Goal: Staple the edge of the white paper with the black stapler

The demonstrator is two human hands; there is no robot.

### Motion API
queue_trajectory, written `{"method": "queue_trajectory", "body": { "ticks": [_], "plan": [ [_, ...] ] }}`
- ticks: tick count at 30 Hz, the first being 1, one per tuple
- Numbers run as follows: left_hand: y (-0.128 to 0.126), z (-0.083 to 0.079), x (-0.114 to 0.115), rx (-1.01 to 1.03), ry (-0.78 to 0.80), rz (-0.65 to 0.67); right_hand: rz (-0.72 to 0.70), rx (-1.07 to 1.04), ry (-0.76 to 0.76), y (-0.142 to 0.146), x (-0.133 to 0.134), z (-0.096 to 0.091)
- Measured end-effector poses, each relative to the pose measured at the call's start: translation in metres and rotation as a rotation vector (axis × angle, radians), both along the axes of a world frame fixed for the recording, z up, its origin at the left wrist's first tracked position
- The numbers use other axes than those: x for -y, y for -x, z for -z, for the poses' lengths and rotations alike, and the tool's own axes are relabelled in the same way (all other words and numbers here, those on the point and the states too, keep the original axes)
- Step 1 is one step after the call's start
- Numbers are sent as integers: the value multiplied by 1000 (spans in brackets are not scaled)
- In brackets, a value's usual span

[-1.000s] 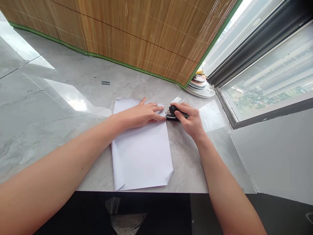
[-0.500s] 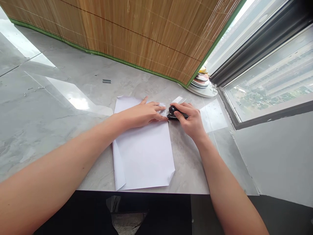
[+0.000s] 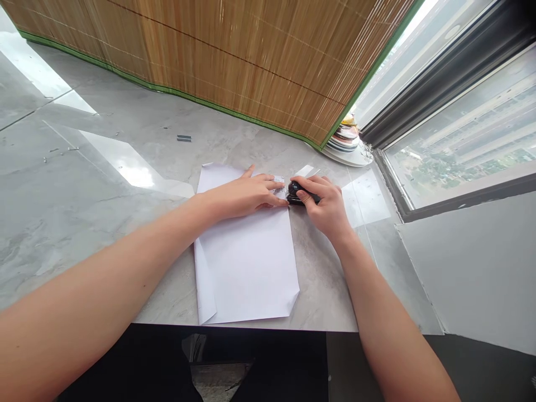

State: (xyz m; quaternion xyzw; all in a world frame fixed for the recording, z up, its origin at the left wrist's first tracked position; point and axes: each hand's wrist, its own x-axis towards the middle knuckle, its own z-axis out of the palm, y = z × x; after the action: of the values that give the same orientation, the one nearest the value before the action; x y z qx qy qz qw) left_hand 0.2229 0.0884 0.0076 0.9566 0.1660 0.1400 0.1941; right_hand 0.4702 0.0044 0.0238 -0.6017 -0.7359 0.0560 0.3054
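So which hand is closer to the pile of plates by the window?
Right. The right hand, gripping the black stapler, sits just in front of the plates; the left hand lies flat on the white paper, farther left.

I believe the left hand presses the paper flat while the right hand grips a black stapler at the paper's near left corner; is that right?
Not quite: the head view shows the stapler at the paper's far right corner. The left hand does press the paper flat, and the right hand grips the stapler.
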Motion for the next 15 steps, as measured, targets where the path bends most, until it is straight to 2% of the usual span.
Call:
{"method": "queue_trajectory", "body": {
  "ticks": [8,15],
  "plan": [
    [0,-4,1,-37,-8,1,26,65,-3,1,1,3],
    [-1,-5,2,1,76,7,19,171,32,10,3,5]
  ]
}}
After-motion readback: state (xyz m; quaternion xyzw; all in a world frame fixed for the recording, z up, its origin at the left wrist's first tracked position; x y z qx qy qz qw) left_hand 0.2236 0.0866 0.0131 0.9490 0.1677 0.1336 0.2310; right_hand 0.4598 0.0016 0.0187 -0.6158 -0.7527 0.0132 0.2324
